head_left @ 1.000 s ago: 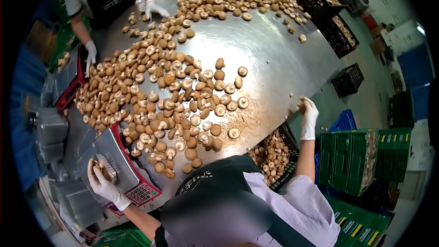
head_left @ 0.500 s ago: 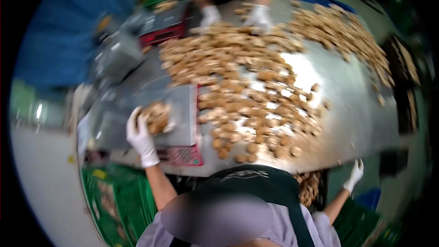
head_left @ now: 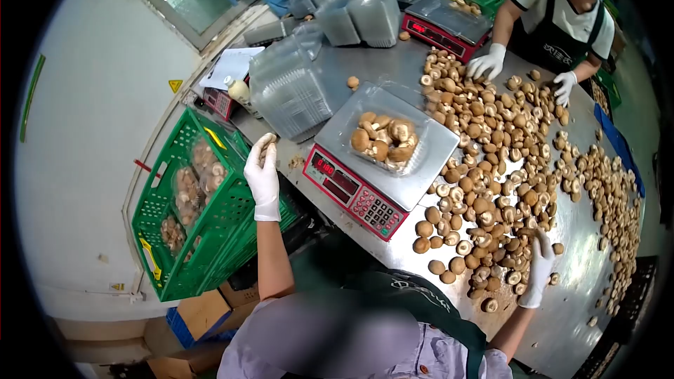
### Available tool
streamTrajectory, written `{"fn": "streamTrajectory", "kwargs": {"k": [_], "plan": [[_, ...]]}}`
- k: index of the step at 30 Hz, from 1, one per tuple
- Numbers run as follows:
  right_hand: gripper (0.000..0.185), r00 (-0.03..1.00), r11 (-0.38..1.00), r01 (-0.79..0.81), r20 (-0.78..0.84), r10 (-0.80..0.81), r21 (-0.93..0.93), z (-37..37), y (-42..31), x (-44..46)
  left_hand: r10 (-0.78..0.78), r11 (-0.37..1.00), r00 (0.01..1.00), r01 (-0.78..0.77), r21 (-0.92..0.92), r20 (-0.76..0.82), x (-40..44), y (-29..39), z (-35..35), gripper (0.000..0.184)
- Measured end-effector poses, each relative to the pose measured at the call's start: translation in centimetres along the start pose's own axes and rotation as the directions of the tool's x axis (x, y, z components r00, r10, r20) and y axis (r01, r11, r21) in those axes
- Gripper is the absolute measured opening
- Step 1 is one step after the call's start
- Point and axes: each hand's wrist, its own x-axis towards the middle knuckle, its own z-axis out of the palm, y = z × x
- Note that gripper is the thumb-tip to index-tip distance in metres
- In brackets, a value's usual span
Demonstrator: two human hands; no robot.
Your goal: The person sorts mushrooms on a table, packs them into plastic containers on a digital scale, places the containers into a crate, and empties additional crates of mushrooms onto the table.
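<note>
My left hand [head_left: 264, 181], in a white glove with soiled fingertips, is raised between the scale and the green crate. Its fingers point up, slightly bent, with the thumb apart and nothing visible in them. On the red digital scale [head_left: 361, 196] sits a clear plastic tray [head_left: 417, 155] holding several brown mushrooms [head_left: 382, 138]. My right hand [head_left: 539, 270], also gloved, reaches into the near edge of the mushroom pile [head_left: 484, 203]. Its fingers are stretched out over the mushrooms and touch them; what lies beneath the fingertips is partly hidden.
Stacks of clear trays [head_left: 288, 91] stand left of the scale, beside a bottle [head_left: 241, 92]. A green crate [head_left: 210, 242] holds packed mushrooms. Across the metal table [head_left: 572, 267], a co-worker [head_left: 565, 21] has gloved hands at the pile, near a second scale [head_left: 442, 36].
The view has swung to the left. My left hand has left the mushrooms in the tray and moved beside the scale; my right hand has come from beyond the table edge to the pile.
</note>
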Motion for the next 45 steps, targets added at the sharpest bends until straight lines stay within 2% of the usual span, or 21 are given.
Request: {"fn": "streamTrajectory", "kwargs": {"k": [3, 7, 9, 11, 12, 13, 15, 16, 18, 19, 22, 25, 27, 28, 29, 32, 33, 39, 41, 43, 45], "plan": [[0.030, 0.991, 0.999, -0.003, 0.131, 0.009, -0.045, 5.3, -4.6, -0.4, -0.029, 0.999, 0.997, 0.031, -0.030, 0.071, -0.1, -1.7, -0.3, 0.026], [0.027, 0.977, 0.996, 0.060, 0.207, -0.045, -0.066, 10.6, -3.8, -0.7, -0.101, 0.994, 0.978, 0.107, -0.021, 0.182, 0.1, -2.4, 1.2, 0.027], [0.024, 0.971, 0.999, 0.039, 0.237, -0.035, -0.013, 12.4, -6.6, -1.5, -0.128, 0.990, 0.966, 0.136, -0.022, 0.224, 0.7, -3.4, 2.4, 0.028], [0.022, 0.962, 0.996, -0.084, 0.261, 0.078, 0.012, 14.0, -8.5, -1.9, -0.191, 0.974, 0.929, 0.220, -0.057, 0.316, 1.3, -3.1, 3.9, 0.029], [0.023, 0.967, 1.000, 0.000, 0.254, 0.006, -0.021, 14.7, -9.0, -1.8, -0.252, 0.949, 0.897, 0.302, -0.086, 0.364, 1.7, -3.7, 4.7, 0.032], [0.023, 0.966, 0.995, 0.085, 0.250, -0.068, -0.055, 15.4, -9.2, -1.5, -0.244, 0.948, 0.878, 0.306, -0.091, 0.411, 2.3, -4.3, 5.5, 0.035], [0.024, 0.966, 0.998, 0.057, 0.253, -0.060, 0.018, 16.8, -10.7, -0.7, -0.259, 0.938, 0.847, 0.335, -0.088, 0.465, 3.4, -4.5, 7.2, 0.037], [0.024, 0.967, 0.993, 0.116, 0.229, -0.112, -0.003, 17.5, -11.4, -0.1, -0.252, 0.937, 0.846, 0.335, -0.100, 0.471, 4.0, -4.5, 8.1, 0.037], [0.026, 0.967, 0.996, 0.077, 0.239, -0.083, 0.035, 18.6, -13.3, 1.1, -0.348, 0.869, 0.759, 0.481, -0.114, 0.550, 5.6, -4.6, 10.0, 0.042], [0.026, 0.965, 0.994, 0.059, 0.251, -0.081, 0.093, 19.2, -13.9, 1.8, -0.345, 0.868, 0.758, 0.481, -0.119, 0.554, 6.3, -4.6, 10.9, 0.042], [0.027, 0.956, 0.983, 0.022, 0.283, -0.075, 0.183, 20.8, -16.1, 4.1, -0.431, 0.751, 0.581, 0.655, -0.084, 0.691, 8.6, -4.7, 14.1, 0.051], [0.029, 0.956, 0.947, -0.023, 0.285, -0.073, 0.321, 23.0, -16.2, 7.2, -0.442, 0.738, 0.527, 0.673, -0.039, 0.726, 9.8, -4.9, 17.5, 0.051], [0.031, 0.951, 0.950, 0.033, 0.283, -0.125, 0.310, 24.3, -17.3, 7.8, -0.431, 0.720, 0.494, 0.693, -0.042, 0.755, 10.5, -5.4, 18.9, 0.050], [0.036, 0.949, 0.970, 0.103, 0.271, -0.162, 0.220, 24.6, -18.2, 7.6, -0.413, 0.694, 0.477, 0.717, -0.071, 0.776, 10.7, -6.0, 19.7, 0.050], [0.040, 0.933, 0.960, 0.277, 0.232, -0.275, 0.021, 24.9, -19.1, 7.4, -0.393, 0.666, 0.461, 0.740, -0.100, 0.796, 10.9, -6.6, 20.4, 0.051], [0.043, 0.890, 0.895, 0.378, 0.359, -0.281, -0.237, 25.8, -22.0, 6.3, -0.377, 0.632, 0.437, 0.766, -0.118, 0.817, 11.0, -6.0, 21.2, 0.051], [0.044, 0.858, 0.860, 0.460, 0.359, -0.367, -0.220, 26.6, -21.5, 6.3, -0.383, 0.628, 0.432, 0.770, -0.113, 0.817, 11.0, -5.9, 21.4, 0.051], [0.018, 0.821, 0.821, 0.522, 0.397, -0.410, -0.231, 28.0, -22.9, 5.6, -0.354, 0.606, 0.432, 0.782, -0.149, 0.830, 10.8, -5.0, 21.6, 0.050], [0.017, 0.735, 0.803, 0.595, 0.408, -0.542, -0.005, 29.1, -23.1, 5.4, -0.281, 0.591, 0.489, 0.766, -0.253, 0.826, 10.9, -4.7, 21.7, 0.051], [0.017, 0.747, 0.826, 0.562, 0.458, -0.482, -0.049, 28.7, -23.5, 5.1, -0.208, 0.592, 0.526, 0.739, -0.321, 0.825, 11.1, -4.9, 21.4, 0.051], [0.022, 0.771, 0.839, 0.533, 0.347, -0.534, 0.109, 28.0, -23.3, 5.3, -0.134, 0.589, 0.563, 0.707, -0.391, 0.815, 11.4, -5.0, 20.8, 0.052]]}}
